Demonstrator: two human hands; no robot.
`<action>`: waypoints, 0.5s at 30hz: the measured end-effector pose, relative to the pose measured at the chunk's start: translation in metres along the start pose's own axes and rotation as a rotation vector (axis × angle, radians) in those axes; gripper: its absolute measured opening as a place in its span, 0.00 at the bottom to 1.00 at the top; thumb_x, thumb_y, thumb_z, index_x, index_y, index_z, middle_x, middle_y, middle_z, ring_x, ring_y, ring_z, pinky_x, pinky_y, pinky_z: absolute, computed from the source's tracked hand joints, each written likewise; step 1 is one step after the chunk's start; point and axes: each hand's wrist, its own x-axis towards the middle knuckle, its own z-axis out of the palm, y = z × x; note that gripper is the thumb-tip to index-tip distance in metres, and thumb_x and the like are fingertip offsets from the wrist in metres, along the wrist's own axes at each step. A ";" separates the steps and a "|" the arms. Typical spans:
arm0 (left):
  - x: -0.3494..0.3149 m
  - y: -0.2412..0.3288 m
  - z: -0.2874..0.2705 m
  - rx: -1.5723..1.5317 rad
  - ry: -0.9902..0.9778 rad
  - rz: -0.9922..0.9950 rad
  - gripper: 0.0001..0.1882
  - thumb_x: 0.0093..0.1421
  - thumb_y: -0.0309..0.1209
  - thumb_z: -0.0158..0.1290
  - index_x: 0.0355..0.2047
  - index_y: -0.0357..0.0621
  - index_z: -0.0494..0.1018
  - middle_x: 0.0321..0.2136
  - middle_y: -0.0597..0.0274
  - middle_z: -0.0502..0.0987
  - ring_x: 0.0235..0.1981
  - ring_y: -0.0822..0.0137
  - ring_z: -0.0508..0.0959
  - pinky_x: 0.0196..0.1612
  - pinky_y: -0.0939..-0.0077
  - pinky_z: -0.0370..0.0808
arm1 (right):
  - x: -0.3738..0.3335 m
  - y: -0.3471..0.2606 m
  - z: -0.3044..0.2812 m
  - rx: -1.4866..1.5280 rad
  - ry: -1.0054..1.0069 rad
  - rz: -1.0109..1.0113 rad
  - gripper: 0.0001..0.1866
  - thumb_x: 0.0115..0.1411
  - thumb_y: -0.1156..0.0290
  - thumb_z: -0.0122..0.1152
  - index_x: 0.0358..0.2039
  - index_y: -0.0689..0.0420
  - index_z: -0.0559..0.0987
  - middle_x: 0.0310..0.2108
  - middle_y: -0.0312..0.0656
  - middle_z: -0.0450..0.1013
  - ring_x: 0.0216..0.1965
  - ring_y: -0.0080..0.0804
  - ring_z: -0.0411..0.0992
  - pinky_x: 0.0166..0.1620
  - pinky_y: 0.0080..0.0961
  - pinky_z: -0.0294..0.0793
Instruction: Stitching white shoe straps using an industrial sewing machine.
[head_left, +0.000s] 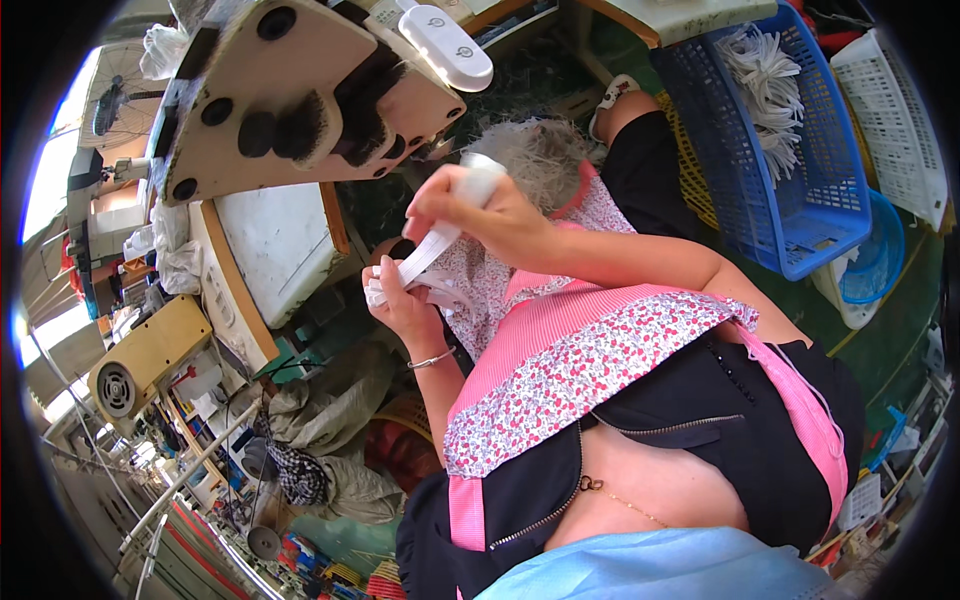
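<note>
A flat white elastic band (432, 253) runs between my two hands in front of the apron. My left hand (408, 312), with a bracelet at its wrist, is closed on its lower end, and folded loops of the same band bunch at the fingers. Higher and to the right, my right hand (500, 218) has its fingers curled round the upper part of the band. A blurred white bundle (483, 176) shows at those fingers, partly hidden. The floral and pink apron (580, 345) lies behind both hands.
A beige machine head (290, 110) hangs close at the upper left, with a white lamp (450, 48) beside it. Pale thread scraps (530, 150) pile beyond my hands. At right stand a blue basket (800, 245) with white strip bundles (765, 85) and a white basket (885, 110).
</note>
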 end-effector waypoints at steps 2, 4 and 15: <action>0.002 0.005 -0.005 0.014 -0.134 -0.003 0.10 0.65 0.32 0.51 0.28 0.50 0.63 0.20 0.72 0.68 0.16 0.85 0.64 0.17 0.89 0.56 | -0.006 0.004 -0.013 -0.611 -0.185 -0.424 0.15 0.65 0.63 0.60 0.44 0.63 0.76 0.38 0.39 0.76 0.39 0.24 0.76 0.41 0.20 0.75; 0.001 0.008 0.001 0.011 -0.181 -0.002 0.10 0.65 0.32 0.52 0.27 0.49 0.64 0.20 0.73 0.69 0.17 0.85 0.66 0.17 0.89 0.57 | -0.019 0.006 -0.024 -0.769 -0.163 -0.344 0.16 0.62 0.66 0.62 0.46 0.63 0.76 0.40 0.39 0.76 0.40 0.24 0.76 0.42 0.21 0.75; 0.016 0.014 0.035 -0.231 -0.805 -0.223 0.21 0.67 0.49 0.49 0.41 0.42 0.72 0.17 0.75 0.60 0.19 0.82 0.59 0.17 0.86 0.57 | -0.048 -0.094 -0.070 -0.360 0.224 -0.192 0.15 0.62 0.72 0.63 0.47 0.65 0.75 0.32 0.44 0.78 0.30 0.25 0.79 0.33 0.18 0.79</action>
